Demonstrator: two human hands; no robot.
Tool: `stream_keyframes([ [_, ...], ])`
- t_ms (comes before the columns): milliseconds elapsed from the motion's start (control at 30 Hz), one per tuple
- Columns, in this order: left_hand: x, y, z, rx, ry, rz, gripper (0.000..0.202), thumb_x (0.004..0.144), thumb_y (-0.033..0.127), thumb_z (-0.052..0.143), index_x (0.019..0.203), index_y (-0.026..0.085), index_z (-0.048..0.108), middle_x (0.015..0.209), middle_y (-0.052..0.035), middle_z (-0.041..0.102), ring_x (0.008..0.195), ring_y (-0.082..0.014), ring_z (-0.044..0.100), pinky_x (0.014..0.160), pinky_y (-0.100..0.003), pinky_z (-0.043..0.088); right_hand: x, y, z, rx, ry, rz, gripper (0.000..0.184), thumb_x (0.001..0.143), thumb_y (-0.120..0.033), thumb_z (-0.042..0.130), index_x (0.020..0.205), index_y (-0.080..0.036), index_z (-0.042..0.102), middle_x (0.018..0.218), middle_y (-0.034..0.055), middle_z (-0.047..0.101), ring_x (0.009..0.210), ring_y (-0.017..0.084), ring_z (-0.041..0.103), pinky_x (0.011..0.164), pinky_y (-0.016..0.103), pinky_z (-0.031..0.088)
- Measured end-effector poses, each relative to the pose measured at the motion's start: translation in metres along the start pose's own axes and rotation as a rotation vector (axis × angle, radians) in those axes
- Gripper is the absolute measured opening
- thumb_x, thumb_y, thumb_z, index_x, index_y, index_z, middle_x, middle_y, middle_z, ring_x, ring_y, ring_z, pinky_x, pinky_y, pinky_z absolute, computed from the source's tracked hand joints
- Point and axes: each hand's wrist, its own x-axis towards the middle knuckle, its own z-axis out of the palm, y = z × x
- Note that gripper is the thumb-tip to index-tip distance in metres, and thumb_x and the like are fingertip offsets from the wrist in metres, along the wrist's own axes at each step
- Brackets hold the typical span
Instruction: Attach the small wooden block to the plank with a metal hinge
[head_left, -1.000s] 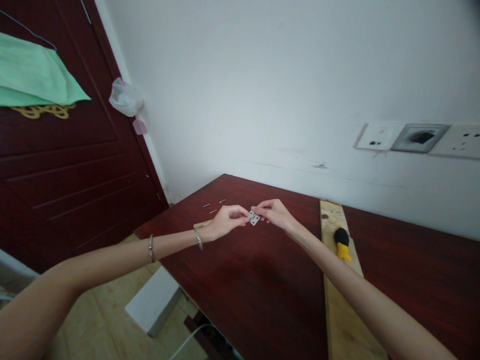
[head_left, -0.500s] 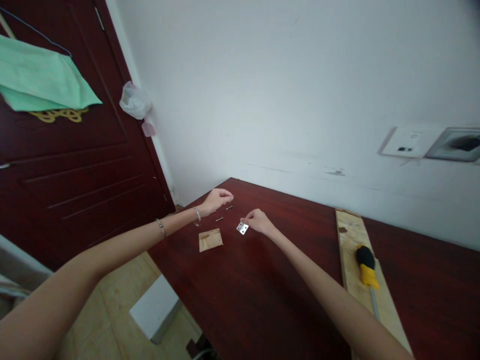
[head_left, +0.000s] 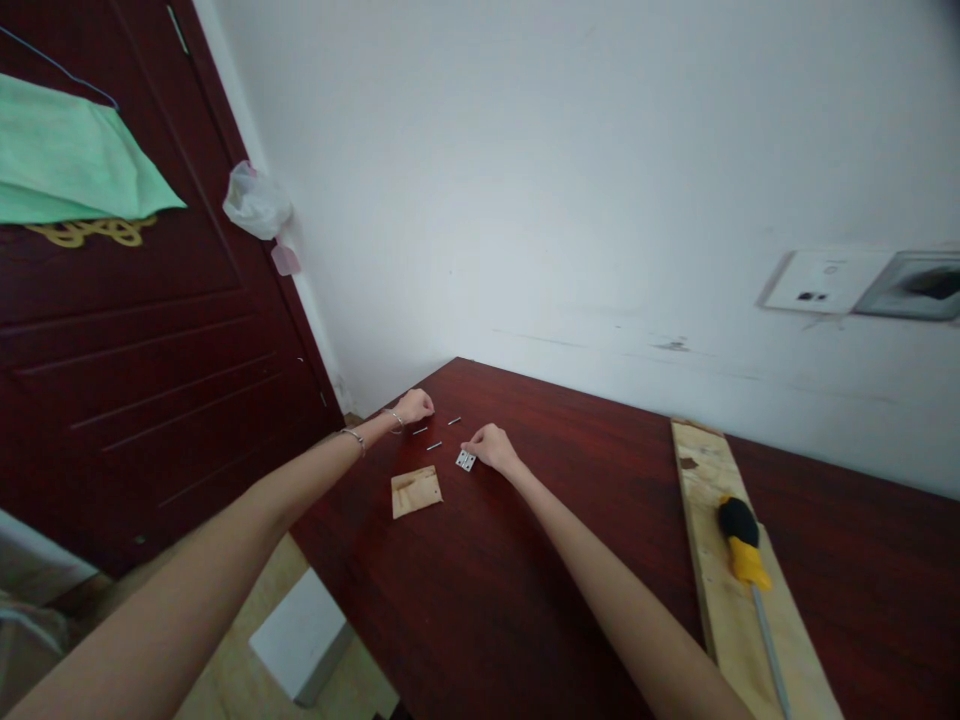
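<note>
My right hand pinches a small silver hinge low over the dark red table. My left hand is curled, fingers closed, down at the table's far left edge beside several small screws; whether it holds one is hidden. A small square wood piece lies just in front of the hinge.
A long wooden plank lies on the table at right with a yellow-and-black screwdriver on it. A dark red door with green cloth stands at left. A white box sits on the floor below.
Both hands held the hinge together a second ago. The left hand let go and went left to the screws; the right hand lowered the hinge toward the table.
</note>
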Motion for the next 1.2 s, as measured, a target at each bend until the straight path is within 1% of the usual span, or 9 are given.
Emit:
stream_keyframes([
  [200,0.006,-0.012,0.003,-0.03,-0.042,0.045,0.011,0.062,0.022,0.063,0.065,0.013,0.068,0.063,-0.0027,0.065,0.059,-0.0123,0.054,0.059,-0.021,0.041,-0.007,-0.001,-0.002,-0.047,0.016,-0.03,0.022,0.076,-0.039,0.065,0.079,-0.018,0.073,0.087,0.009,0.073,0.082,0.019,0.067,0.065,0.023,0.043],
  [433,0.004,-0.015,0.001,-0.056,-0.07,0.05,0.013,0.06,0.022,0.064,0.069,0.013,0.067,0.066,-0.0032,0.066,0.061,-0.0132,0.056,0.059,-0.021,0.043,-0.01,-0.003,-0.005,-0.1,0.014,-0.067,0.021,0.078,-0.037,0.064,0.077,-0.018,0.072,0.089,0.0094,0.072,0.084,0.02,0.066,0.065,0.023,0.042],
  [600,0.006,-0.009,-0.008,-0.049,-0.058,0.054,0.029,0.055,0.015,0.059,0.084,0.012,0.067,0.075,-0.0035,0.067,0.068,-0.0152,0.059,0.062,-0.022,0.046,-0.008,-0.004,-0.007,-0.125,0.01,-0.08,0.019,0.076,-0.035,0.065,0.077,-0.017,0.072,0.09,0.01,0.072,0.084,0.02,0.066,0.064,0.023,0.042],
  [733,0.013,0.007,-0.016,-0.021,-0.018,0.086,0.04,0.055,0.009,0.05,0.092,0.01,0.066,0.085,-0.0068,0.067,0.078,-0.0169,0.061,0.071,-0.023,0.048,-0.01,-0.006,-0.015,-0.136,0.023,-0.103,0.017,0.078,-0.032,0.063,0.079,-0.017,0.071,0.091,0.0096,0.071,0.084,0.018,0.065,0.065,0.022,0.042],
  [833,0.021,0.026,-0.019,0.005,-0.02,0.137,0.045,0.057,0.006,0.044,0.096,0.009,0.066,0.091,-0.0074,0.068,0.084,-0.0166,0.061,0.076,-0.023,0.048,-0.02,-0.003,-0.039,-0.152,0.049,-0.133,0.016,0.08,-0.03,0.059,0.081,-0.017,0.069,0.09,0.0086,0.07,0.084,0.018,0.065,0.067,0.023,0.041],
  [933,0.031,0.05,-0.018,0.038,-0.033,0.2,0.047,0.059,0.003,0.041,0.098,0.008,0.066,0.095,-0.0084,0.067,0.087,-0.0164,0.061,0.079,-0.023,0.048,-0.04,0.013,-0.082,-0.192,0.093,-0.147,0.014,0.08,-0.026,0.056,0.084,-0.018,0.067,0.09,0.0075,0.069,0.081,0.017,0.063,0.069,0.024,0.041],
  [1000,0.037,0.068,-0.016,0.065,-0.038,0.252,0.046,0.061,0.002,0.041,0.099,0.008,0.066,0.097,-0.0091,0.067,0.088,-0.0168,0.061,0.08,-0.023,0.047,-0.06,0.032,-0.117,-0.241,0.146,-0.132,0.015,0.08,-0.025,0.055,0.088,-0.017,0.065,0.094,0.0095,0.067,0.084,0.019,0.062,0.072,0.026,0.041],
  [1067,0.041,0.09,-0.012,0.092,-0.047,0.316,0.045,0.063,0.002,0.041,0.1,0.008,0.066,0.099,-0.0101,0.066,0.089,-0.0177,0.06,0.081,-0.024,0.046,-0.085,0.055,-0.151,-0.399,0.272,-0.102,0.019,0.083,-0.025,0.051,0.096,-0.017,0.061,0.097,0.0109,0.065,0.086,0.02,0.062,0.075,0.028,0.041],
  [1200,0.042,0.147,0.007,0.143,-0.099,0.499,0.039,0.068,0.003,0.046,0.099,0.01,0.067,0.105,-0.0115,0.063,0.098,-0.0209,0.056,0.09,-0.028,0.042,-0.141,0.106,-0.201,-0.651,0.397,0.127,0.036,0.086,-0.034,0.048,0.116,-0.014,0.051,0.104,0.0175,0.062,0.095,0.029,0.062,0.075,0.034,0.043],
])
